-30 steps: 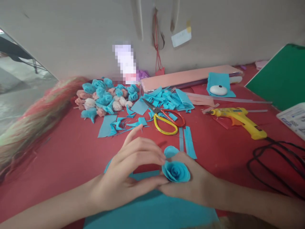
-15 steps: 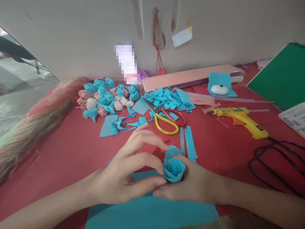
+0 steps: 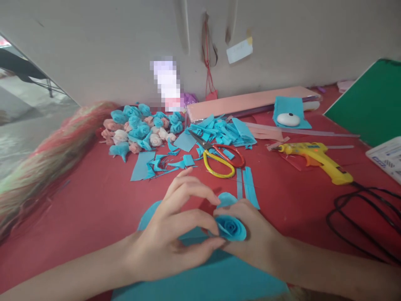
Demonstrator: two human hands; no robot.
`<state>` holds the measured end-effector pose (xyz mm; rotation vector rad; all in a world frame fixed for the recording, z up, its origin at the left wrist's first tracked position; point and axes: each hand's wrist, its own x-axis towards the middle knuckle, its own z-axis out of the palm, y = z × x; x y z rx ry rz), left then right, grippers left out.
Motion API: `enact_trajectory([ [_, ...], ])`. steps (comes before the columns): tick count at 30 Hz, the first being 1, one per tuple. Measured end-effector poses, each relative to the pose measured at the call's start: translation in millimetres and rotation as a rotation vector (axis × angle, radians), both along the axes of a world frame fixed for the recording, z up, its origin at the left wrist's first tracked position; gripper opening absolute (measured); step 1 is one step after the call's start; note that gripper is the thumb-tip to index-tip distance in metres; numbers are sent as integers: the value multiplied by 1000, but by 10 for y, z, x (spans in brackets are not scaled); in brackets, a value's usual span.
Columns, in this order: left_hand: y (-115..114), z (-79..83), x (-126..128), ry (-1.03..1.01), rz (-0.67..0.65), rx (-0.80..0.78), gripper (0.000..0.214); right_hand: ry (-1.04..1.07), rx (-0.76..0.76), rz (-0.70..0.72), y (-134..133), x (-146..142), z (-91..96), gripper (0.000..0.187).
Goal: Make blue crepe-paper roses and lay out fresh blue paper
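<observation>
A blue crepe-paper rose with spiralled petals faces up between my two hands. My right hand is closed around its right side and base, its fingertips partly hidden. From the left, my left hand pinches the rose's left edge between thumb and index finger; its other fingers arch above. Just behind the rose shows a rounded blue paper piece; I cannot tell whether it is attached. Under the hands lies a large blue paper sheet, and another rounded blue piece peeks out behind my left hand.
Scissors lie ahead, beside blue paper scraps. Finished paper roses are heaped at the back left. A yellow glue gun with a black cord rests on the right. A shaggy fibre bundle runs along the left edge.
The rose has shifted slightly right and tilted. My right hand has turned, its thumb no longer stretched out below the flower. My left thumb and index finger have closed onto the rose's edge.
</observation>
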<state>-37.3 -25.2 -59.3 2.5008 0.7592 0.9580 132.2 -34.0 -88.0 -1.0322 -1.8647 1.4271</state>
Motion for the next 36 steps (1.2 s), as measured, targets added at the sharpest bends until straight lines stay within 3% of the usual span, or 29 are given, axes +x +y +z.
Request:
enact_trajectory([
  [14,-1,-46,40,-20,17,17,13,-116,264,-57,51,32,-13,16],
  [18,1,-110,20,-81,28,-44,44,-57,369,-126,100,88,-23,16],
  [20,1,-139,20,-76,43,-68,51,-27,412,-178,124,113,-2,18],
  [24,-10,-148,70,-26,48,-110,46,15,454,-322,150,134,59,29],
  [28,-17,-79,196,-55,75,-113,45,73,451,-379,149,144,73,22],
  [32,25,1,367,-50,159,-49,44,131,405,-390,146,131,10,15],
  [36,91,9,490,-72,205,-1,24,189,377,-428,170,93,-118,19],
])
